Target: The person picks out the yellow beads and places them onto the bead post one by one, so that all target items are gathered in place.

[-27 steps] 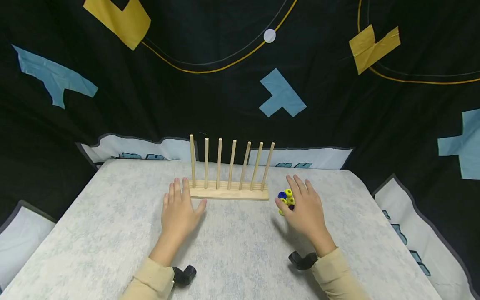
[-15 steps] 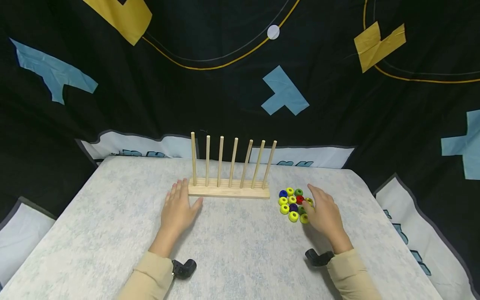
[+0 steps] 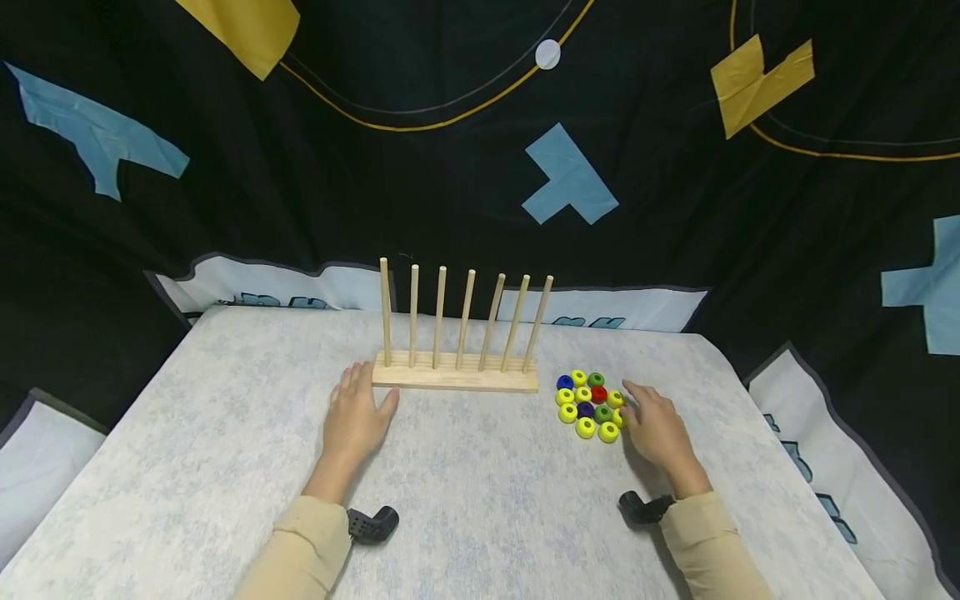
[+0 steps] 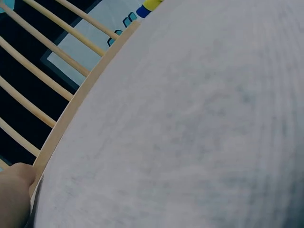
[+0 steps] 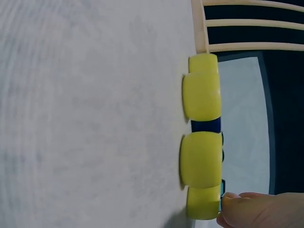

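While the left hand [image 3: 355,422] lies by the peg rack [image 3: 457,382], the right hand [image 3: 661,429] borders ring beads [image 3: 586,434]

Where the tan sleeves [image 3: 302,548] end, black wrist cameras [image 3: 373,526] jut inward over the counter [image 3: 495,500]. The right hand's thumb and forefinger stand apart at the cluster's right edge; whether they touch a yellow bead [image 3: 615,405] I cannot tell. The beads lie on the counter, right of the rack. At its left end the left hand's fingers extend close together, thumb spread. Seven dowels [image 3: 465,320] stand before a black cloth [image 3: 375,200].
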The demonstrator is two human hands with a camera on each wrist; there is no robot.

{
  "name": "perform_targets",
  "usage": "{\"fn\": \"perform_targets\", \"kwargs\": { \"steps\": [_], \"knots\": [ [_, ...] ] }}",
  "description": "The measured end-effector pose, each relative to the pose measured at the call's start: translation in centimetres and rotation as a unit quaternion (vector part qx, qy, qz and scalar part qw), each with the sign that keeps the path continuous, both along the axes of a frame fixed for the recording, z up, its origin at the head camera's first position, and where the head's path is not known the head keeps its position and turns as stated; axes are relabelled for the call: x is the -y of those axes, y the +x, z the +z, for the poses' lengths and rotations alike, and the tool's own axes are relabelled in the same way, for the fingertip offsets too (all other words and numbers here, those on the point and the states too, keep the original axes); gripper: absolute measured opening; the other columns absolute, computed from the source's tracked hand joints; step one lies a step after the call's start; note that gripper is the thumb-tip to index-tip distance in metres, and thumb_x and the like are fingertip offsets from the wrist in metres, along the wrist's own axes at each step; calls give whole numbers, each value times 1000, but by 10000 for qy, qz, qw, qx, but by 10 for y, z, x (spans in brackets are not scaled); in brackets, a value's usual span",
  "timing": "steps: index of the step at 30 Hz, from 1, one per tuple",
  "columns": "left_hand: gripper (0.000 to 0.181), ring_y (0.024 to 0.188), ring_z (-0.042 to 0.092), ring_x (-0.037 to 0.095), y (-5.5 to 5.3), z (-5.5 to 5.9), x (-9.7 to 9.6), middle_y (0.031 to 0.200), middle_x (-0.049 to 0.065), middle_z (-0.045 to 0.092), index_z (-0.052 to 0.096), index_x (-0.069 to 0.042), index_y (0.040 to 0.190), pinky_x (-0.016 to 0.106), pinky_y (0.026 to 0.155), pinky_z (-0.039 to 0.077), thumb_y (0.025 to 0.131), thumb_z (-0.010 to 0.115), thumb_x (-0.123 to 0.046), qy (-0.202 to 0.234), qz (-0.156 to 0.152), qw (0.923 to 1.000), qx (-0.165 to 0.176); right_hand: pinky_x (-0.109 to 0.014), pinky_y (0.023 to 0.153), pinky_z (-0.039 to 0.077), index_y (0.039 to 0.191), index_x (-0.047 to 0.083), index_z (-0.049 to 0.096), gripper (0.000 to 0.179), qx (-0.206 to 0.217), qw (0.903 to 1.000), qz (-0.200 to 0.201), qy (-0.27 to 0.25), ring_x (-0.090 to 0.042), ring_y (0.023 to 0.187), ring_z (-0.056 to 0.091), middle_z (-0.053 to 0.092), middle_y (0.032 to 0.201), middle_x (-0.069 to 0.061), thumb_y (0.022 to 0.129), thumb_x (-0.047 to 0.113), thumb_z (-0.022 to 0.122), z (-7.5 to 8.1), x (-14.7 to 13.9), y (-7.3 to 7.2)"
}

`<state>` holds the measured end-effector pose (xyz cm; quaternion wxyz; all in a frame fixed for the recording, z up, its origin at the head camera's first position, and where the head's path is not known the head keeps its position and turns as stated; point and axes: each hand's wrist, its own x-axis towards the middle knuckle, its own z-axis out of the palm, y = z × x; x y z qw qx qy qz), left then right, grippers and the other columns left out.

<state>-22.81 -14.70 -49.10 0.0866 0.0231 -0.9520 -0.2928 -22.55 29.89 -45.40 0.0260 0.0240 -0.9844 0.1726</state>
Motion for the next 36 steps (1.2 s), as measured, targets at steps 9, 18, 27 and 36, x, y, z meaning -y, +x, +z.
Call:
{"fn": "perform_targets", "kwargs": {
  "steps": [9,18,27,36],
  "knots": [
    [73,151,20,42,-2,-5,1,157,30,29,29,7,151,52,125,13,101,52,-40,-127,5,9999,-8,-65,110,35,149,1,41,49,284,9987,-128,-405,-49,132,44,51,143,-26,104,21,49,-7,-3,-15],
    [76,149,24,45,-6,1,-2,155,31,33,31,8,150,54,124,17,98,62,-37,24,13,9999,-141,-63,106,41,138,-1,54,47,368,9980,-277,-430,-47,127,50,56,136,-27,101,28,53,-4,8,-22],
    [75,145,31,47,-7,0,-7,155,26,36,35,0,152,63,114,32,96,64,-41,247,333,9991,-122,-59,99,45,133,0,59,44,498,9958,-626,-443,-43,120,53,59,129,-24,100,28,53,-4,12,-25],
    [74,140,38,51,-6,-6,-7,154,27,38,37,-4,152,66,109,37,95,63,-44,136,388,9989,-215,-60,99,44,135,-4,54,45,265,9969,-647,-372,-44,121,50,56,128,-27,103,28,48,1,16,-23]
  ]
}}
